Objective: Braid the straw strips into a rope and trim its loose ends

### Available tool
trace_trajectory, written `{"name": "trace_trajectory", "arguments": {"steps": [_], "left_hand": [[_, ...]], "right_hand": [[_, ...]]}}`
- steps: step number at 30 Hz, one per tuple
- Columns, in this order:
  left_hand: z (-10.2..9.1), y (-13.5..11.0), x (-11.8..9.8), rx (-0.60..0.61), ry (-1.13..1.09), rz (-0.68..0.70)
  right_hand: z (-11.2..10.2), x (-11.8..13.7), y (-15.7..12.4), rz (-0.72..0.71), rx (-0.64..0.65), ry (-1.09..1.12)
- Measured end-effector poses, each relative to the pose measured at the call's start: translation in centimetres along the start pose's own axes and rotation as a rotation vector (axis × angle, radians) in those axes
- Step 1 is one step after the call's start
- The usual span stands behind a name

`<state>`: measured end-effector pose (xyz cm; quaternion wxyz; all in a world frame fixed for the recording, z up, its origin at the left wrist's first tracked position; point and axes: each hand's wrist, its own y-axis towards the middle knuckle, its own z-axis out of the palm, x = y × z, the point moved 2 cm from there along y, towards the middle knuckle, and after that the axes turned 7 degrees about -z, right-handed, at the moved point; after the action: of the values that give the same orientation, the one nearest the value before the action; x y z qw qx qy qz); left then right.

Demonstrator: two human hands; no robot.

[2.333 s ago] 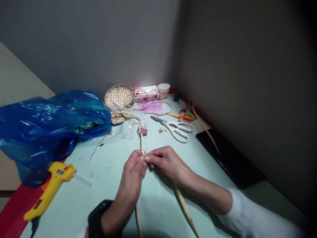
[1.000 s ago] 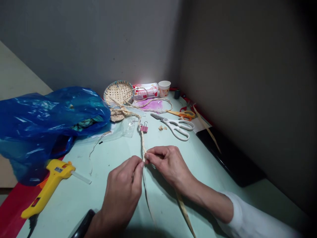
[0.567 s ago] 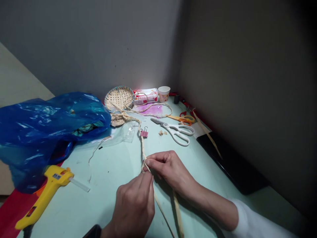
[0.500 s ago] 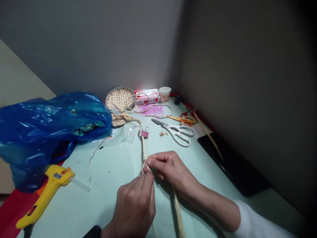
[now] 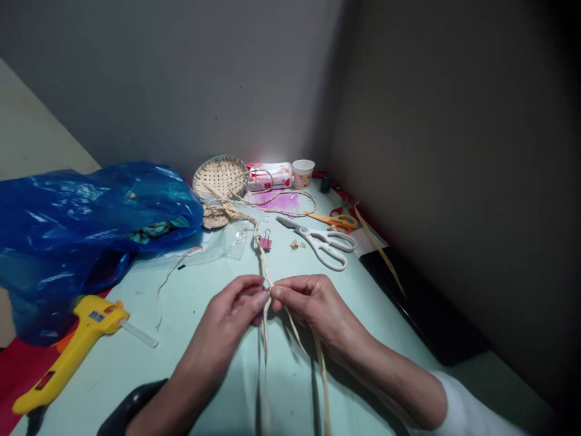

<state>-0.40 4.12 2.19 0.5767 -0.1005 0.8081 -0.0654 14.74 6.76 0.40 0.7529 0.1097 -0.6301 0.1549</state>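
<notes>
A pale braided straw cord [image 5: 262,261] runs from a small woven piece near the back of the table toward me, with a pink binder clip [image 5: 264,242] fastened on it. My left hand [image 5: 231,315] and my right hand [image 5: 313,306] meet at the braid's near end, each pinching loose straw strands [image 5: 290,339] between thumb and fingers. The loose strands trail down toward the table's front edge. A dark band sits on my left wrist.
A blue plastic bag [image 5: 86,224] fills the left side, with a yellow glue gun [image 5: 68,351] in front of it. White scissors [image 5: 324,242], orange scissors [image 5: 336,221], a round woven tray [image 5: 220,177], a paper cup [image 5: 303,172] and a black slab [image 5: 422,303] lie behind and right.
My left hand has moved up and left, from low over the strands to level with my right hand. The loose strands have shifted under the fingers. My right hand has stayed at the braid's end.
</notes>
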Motion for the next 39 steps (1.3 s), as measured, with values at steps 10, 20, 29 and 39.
{"name": "trace_trajectory", "arguments": {"steps": [10,20,29,39], "left_hand": [[2.2,1.0,1.0,0.445,-0.531,-0.287],[2.3,1.2,1.4,0.301,-0.526,-0.281],[2.6,0.8,1.6,0.289,-0.477,-0.211],[2.1,0.9,1.2,0.138,-0.27,-0.136]], "right_hand": [[-0.6,0.0,0.2,-0.044,-0.009,-0.149],[-0.5,1.2,-0.7,-0.18,0.062,-0.573],[0.0,1.5,-1.8,-0.191,0.071,-0.897],[1.0,1.7,-3.5,-0.551,-0.066,-1.386]]}}
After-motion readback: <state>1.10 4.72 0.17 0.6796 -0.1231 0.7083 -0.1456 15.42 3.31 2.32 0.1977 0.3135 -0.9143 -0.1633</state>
